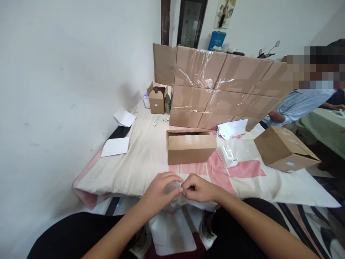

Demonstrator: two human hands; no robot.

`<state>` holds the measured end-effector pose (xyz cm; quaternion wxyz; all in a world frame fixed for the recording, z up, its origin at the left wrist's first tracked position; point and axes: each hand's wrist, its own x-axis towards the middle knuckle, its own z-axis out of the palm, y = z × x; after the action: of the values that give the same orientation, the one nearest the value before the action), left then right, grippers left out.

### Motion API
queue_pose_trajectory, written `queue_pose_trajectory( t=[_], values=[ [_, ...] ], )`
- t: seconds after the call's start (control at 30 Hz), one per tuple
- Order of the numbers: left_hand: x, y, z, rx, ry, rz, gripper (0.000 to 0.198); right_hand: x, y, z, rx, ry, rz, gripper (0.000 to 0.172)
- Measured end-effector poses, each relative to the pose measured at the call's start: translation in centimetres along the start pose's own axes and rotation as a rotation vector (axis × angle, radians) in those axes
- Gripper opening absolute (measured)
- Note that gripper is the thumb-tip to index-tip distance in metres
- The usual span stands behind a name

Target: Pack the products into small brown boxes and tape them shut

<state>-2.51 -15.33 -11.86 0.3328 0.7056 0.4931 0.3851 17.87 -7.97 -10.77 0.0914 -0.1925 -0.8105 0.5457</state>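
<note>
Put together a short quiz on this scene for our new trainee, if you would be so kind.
1. True or false: the left hand and the right hand both pinch the clear plastic bag with their fingers.
2. Pick one: the open cardboard box just beyond the hands rests on A) a bare wooden floor, B) a cream and pink cloth, C) a metal shelf.
3. Short answer: what small thing lies on the cloth just to the right of that box?

Key
1. True.
2. B.
3. A white plastic device.
</note>
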Motion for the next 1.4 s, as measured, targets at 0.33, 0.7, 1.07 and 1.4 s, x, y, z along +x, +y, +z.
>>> queue_pose_trajectory(
  t=[0.33, 0.7, 1.07, 1.4],
  values=[
    [0.4, -0.3, -1.3, 0.709, 0.228, 0.477, 0.026, 0.0, 0.9, -2.2, -0.575, 0.349, 0.108, 0.032],
    [6.4, 0.5, -6.5, 0.837, 0.258, 0.317, 0.041, 2.6, 0.5, -8.8, -1.203, 0.853, 0.06, 0.042],
    [12.2, 0.7, -8.8, 0.636, 0.102, 0.159, 0.042, 2.5, 0.9, -8.3, -1.258, 0.791, 0.101, 0.043],
    [12.9, 0.7, -8.8, 0.54, 0.085, 0.187, 0.048, 2.5, 1.2, -8.1, -1.253, 0.819, 0.071, 0.042]
  ],
)
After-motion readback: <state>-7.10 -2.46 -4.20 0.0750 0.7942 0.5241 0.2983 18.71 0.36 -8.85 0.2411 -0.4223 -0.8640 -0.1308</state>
